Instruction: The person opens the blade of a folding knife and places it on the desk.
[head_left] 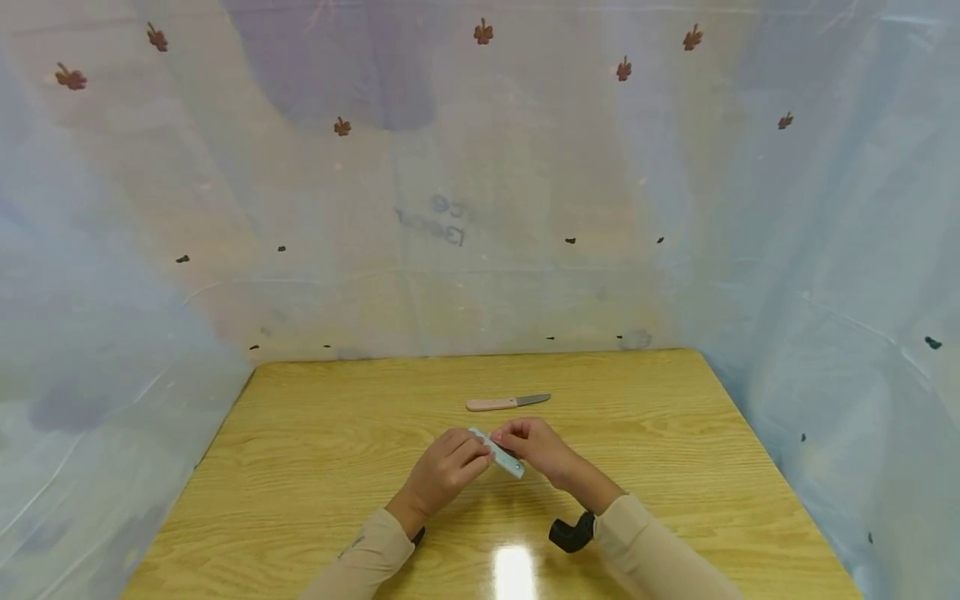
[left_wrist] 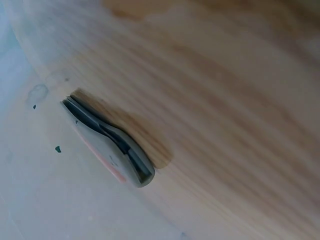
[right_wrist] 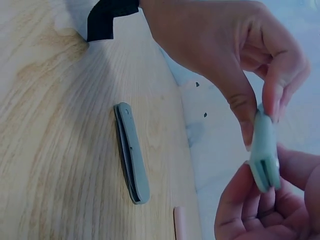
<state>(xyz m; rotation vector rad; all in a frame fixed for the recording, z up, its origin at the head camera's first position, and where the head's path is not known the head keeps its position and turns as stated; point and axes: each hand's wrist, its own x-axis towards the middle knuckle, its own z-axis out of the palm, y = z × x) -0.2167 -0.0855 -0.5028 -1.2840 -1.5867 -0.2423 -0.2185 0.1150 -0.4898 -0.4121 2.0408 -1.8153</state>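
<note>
A pale green folding knife (head_left: 504, 457) is held between both hands, tilted down to the right. My left hand (head_left: 446, 468) grips its left part with thumb and fingers. My right hand (head_left: 542, 450) pinches at its upper edge, where a dark strip shows along the handle. In the right wrist view the left hand (right_wrist: 215, 47) pinches the top end of the knife (right_wrist: 264, 145), and the right hand (right_wrist: 285, 200) curls round the lower end. A folded green knife (right_wrist: 132, 155) also appears over the wood there; a similar one (left_wrist: 112, 135) fills the left wrist view, which shows no hand.
A small knife with a pink handle (head_left: 491, 405) lies behind the hands on the wooden table (head_left: 337, 433), blade pointing right. Sheeting (head_left: 510, 292) hangs behind the table and at its sides. Black camera mounts (head_left: 573, 532) sit at the wrists.
</note>
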